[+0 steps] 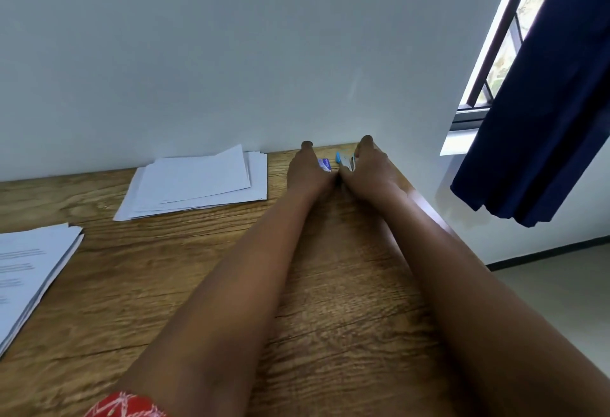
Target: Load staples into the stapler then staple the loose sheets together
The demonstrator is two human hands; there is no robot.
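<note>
Wood-grain brown desk [346, 284] meets a pale wall. At its far right corner lies the small blue and silver metal stapler [345, 160], mostly hidden by the right hand [369, 169], whose grip is curled round it. The left hand [308, 169] rests beside a small blue and white staple box [324, 164]; whether its grip holds the box I cannot tell. Loose white sheets [194, 182] lie further left.
</note>
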